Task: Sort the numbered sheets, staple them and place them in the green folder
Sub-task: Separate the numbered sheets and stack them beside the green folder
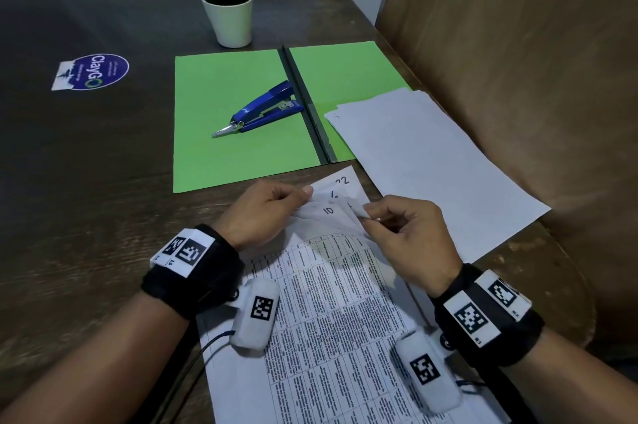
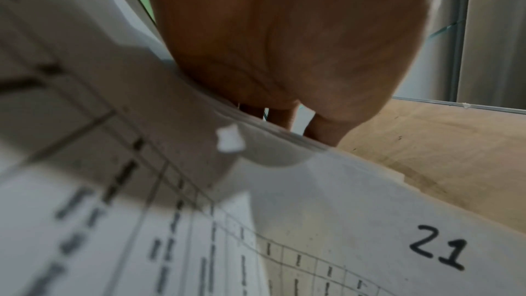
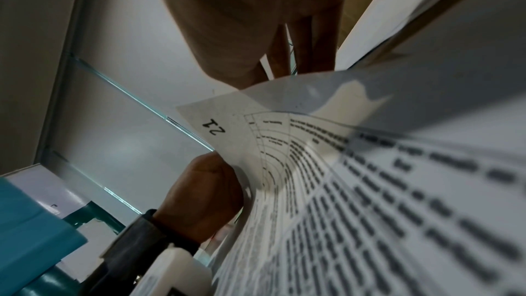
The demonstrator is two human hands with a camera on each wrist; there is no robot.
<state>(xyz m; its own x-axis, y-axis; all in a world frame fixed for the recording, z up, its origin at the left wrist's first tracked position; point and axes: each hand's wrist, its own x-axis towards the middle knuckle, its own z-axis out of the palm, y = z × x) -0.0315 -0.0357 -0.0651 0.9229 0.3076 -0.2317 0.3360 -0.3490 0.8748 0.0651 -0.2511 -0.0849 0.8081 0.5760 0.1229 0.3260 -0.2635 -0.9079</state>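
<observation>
Numbered sheets (image 1: pixel 331 285), a thin, limp stack lying on the table (image 1: pixel 86 181) before you: your left hand (image 1: pixel 266 209) and right hand (image 1: pixel 411 233) both pinch the fanned top corners; they look slippery and easily creased, so grip near the corners

Handwritten "22" and "10" on fanned corners of numbered sheets (image 1: pixel 331 202) you hold. "21" on corner of sheet (image 2: pixel 438 253) seen by left wrist camera, same "21" (image 3: pixel 214 127) in right wrist view. "ClayGo" on blue sticker (image 1: pixel 96 71) on desk. Printed table text on sheets too small to read.
</observation>
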